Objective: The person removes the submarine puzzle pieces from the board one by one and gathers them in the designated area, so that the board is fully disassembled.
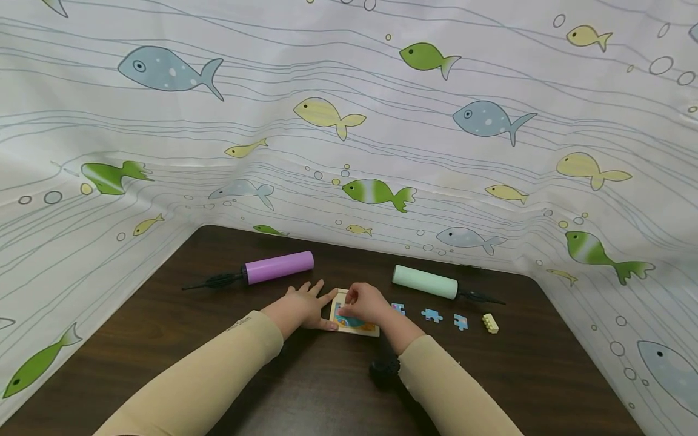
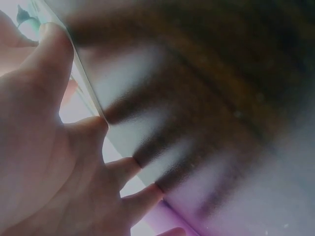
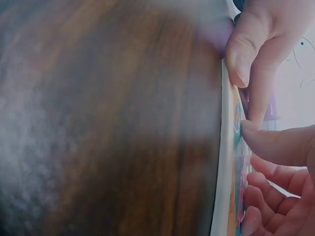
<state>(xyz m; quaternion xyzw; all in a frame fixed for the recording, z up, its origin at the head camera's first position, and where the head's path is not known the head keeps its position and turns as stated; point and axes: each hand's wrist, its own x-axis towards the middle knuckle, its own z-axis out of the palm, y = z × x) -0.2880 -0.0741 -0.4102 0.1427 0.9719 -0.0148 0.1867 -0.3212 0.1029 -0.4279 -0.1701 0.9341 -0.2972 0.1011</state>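
A small framed puzzle board (image 1: 357, 331) lies on the dark table, its pale rim (image 3: 221, 162) seen edge-on in the right wrist view. My left hand (image 1: 305, 307) rests at its left side with fingers spread, thumb and index finger touching the frame; the left wrist view shows these fingers (image 2: 44, 132) along the edge. My right hand (image 1: 366, 303) is over the board, its thumb (image 3: 280, 145) touching the puzzle surface and the other fingers loosely curled. Whether a piece lies under the thumb, I cannot tell. Loose blue puzzle pieces (image 1: 432, 315) lie to the right.
Behind the left hand lies a purple pump (image 1: 279, 267); a mint pump (image 1: 425, 282) lies at the back right. A pale yellow toy block (image 1: 490, 323) is right of the pieces. A black object (image 1: 384, 370) sits by my right forearm. Fish-patterned sheeting surrounds the table's back and sides.
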